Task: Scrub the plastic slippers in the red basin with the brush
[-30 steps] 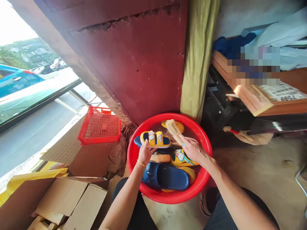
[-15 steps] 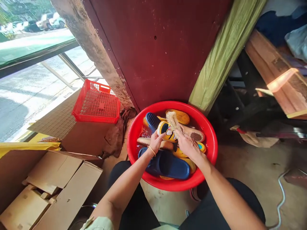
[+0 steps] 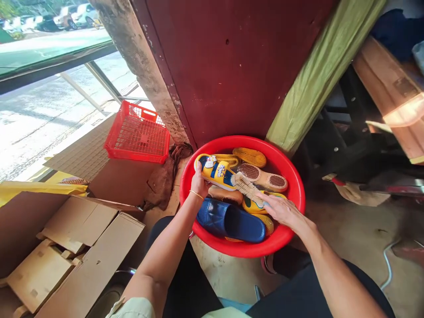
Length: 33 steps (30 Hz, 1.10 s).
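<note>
A yellow and dark blue child's shoe (image 3: 218, 172) with a cartoon patch is gripped by my left hand (image 3: 199, 183) above the basin. My right hand (image 3: 285, 210) holds a scrubbing brush (image 3: 247, 185) by its handle, bristles against the shoe's right end. Beneath them, a red plastic basin (image 3: 293, 176) holds water and several pieces of footwear. A dark blue slide sandal (image 3: 245, 227) lies at the near side. A beige shoe (image 3: 261, 176) rests sole up at the right, and a yellow shoe (image 3: 250, 157) sole up at the back. My hands partly hide other shoes.
Left of the basin stand a red plastic crate (image 3: 139, 134) and an open cardboard box (image 3: 96, 260) with wooden pieces. A brown cloth (image 3: 160, 187) lies between. Behind are a dark red door (image 3: 228, 79) and a green curtain (image 3: 304, 84). A wooden beam (image 3: 391, 84) is at right.
My left hand has shifted left with the shoe, which is turned to show more of its side. My right hand and brush have moved down and right. The view has tilted slightly.
</note>
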Available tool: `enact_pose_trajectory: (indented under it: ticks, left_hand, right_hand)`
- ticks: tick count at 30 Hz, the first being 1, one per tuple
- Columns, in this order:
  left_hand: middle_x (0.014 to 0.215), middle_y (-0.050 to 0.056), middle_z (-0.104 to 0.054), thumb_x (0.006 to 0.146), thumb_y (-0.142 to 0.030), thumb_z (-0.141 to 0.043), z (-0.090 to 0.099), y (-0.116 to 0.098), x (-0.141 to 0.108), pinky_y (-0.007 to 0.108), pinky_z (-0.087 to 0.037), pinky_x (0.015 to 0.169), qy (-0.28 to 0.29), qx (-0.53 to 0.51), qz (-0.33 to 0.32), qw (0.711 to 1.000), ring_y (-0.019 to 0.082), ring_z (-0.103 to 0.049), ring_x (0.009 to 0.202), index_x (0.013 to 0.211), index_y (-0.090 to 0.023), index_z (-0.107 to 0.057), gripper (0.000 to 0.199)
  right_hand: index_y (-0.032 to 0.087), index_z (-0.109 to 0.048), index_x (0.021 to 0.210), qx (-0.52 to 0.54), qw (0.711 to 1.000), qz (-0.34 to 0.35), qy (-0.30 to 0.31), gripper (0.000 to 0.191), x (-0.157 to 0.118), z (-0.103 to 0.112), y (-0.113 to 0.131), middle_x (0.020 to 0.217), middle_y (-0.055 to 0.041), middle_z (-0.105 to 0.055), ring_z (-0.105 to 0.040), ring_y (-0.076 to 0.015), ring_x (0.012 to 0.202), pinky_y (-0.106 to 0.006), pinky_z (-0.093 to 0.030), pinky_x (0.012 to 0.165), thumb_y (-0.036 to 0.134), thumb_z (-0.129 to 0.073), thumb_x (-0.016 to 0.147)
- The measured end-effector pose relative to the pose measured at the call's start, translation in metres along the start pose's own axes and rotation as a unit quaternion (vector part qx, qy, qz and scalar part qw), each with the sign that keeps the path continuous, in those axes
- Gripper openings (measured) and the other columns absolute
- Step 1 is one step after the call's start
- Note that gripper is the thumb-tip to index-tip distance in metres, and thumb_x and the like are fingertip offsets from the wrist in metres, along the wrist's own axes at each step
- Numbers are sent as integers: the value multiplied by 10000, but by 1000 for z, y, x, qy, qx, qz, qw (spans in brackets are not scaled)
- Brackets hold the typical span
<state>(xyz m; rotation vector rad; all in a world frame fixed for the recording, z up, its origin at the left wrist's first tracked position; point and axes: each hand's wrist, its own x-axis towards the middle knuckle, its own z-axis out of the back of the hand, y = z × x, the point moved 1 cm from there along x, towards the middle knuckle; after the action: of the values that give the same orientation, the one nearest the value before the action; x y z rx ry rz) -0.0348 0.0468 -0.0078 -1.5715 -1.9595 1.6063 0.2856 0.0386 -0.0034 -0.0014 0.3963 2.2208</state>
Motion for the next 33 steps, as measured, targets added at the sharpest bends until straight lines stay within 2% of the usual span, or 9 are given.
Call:
enact_pose_trajectory:
  ticks: [3,7,10,13,16,20,24,27,33]
  left_hand:
    - [1127,110,-734,831,-759,-559,4,-1,3,352,-581,805,2,6,18,1000,254,-701,1002,1144,-201,-680,651]
    - [1142,117,-730,813,-740,-606,-1,13,0,369,-579,833,33,37,24,998,258,-695,1023,1191,-202,-668,661]
    - [1149,111,-731,820,-706,-630,-6,29,-7,375,-582,844,72,72,34,994,266,-696,1040,1200,-212,-676,625]
    - [1173,110,-730,830,-688,-630,-8,40,-13,385,-588,848,117,86,51,988,269,-704,1036,1207,-209,-679,611]
    - [1153,108,-741,839,-677,-627,-7,37,-14,383,-586,875,107,61,41,991,269,-707,1047,1183,-201,-694,591]
    - [1074,120,-765,831,-697,-623,-8,22,-11,382,-583,880,50,-10,36,998,287,-711,1056,1155,-184,-709,614]
    - [1149,103,-753,816,-704,-638,-9,18,-7,377,-584,878,13,-23,38,999,286,-691,1116,1184,-211,-696,618]
    - [1209,98,-733,829,-697,-626,-10,23,-5,388,-579,901,-6,-21,47,999,279,-676,1151,1196,-227,-687,599]
    - [1183,112,-739,833,-666,-647,-6,28,-8,402,-579,917,33,16,40,999,283,-699,1103,1174,-205,-695,576]
  right_hand:
    - [343,-539,1460,-17,1000,8,6,505,4,6,0,1225,-56,-711,-670,-220,1082,-332,-518,906,252,-452,971]
    - [348,-544,1458,-1,999,37,-2,494,27,13,35,1176,-60,-707,-667,-201,1035,-282,-499,870,243,-421,992]
    - [303,-527,1475,-36,999,5,-15,489,46,11,60,1089,-95,-690,-672,-215,945,-277,-488,793,251,-377,1012]
    - [241,-616,1368,-39,999,-12,-22,426,55,3,69,1087,-116,-677,-665,-222,940,-280,-482,801,251,-383,1012]
    - [249,-617,1366,12,999,24,-21,421,52,-4,64,1093,-92,-686,-660,-208,976,-279,-489,861,248,-411,999]
    - [299,-535,1472,91,992,80,21,536,33,-4,47,1215,-61,-700,-656,-209,1086,-329,-499,967,217,-458,949]
    - [307,-590,1428,131,986,75,67,566,14,6,18,1388,-25,-649,-605,-216,1251,-369,-454,1085,167,-487,889]
    - [317,-592,1424,103,990,46,83,578,11,12,3,1378,-13,-659,-619,-214,1242,-357,-469,1067,160,-491,877]
    - [267,-524,1484,50,998,15,34,598,24,-4,23,1412,-69,-630,-608,-230,1260,-373,-473,1066,155,-490,898]
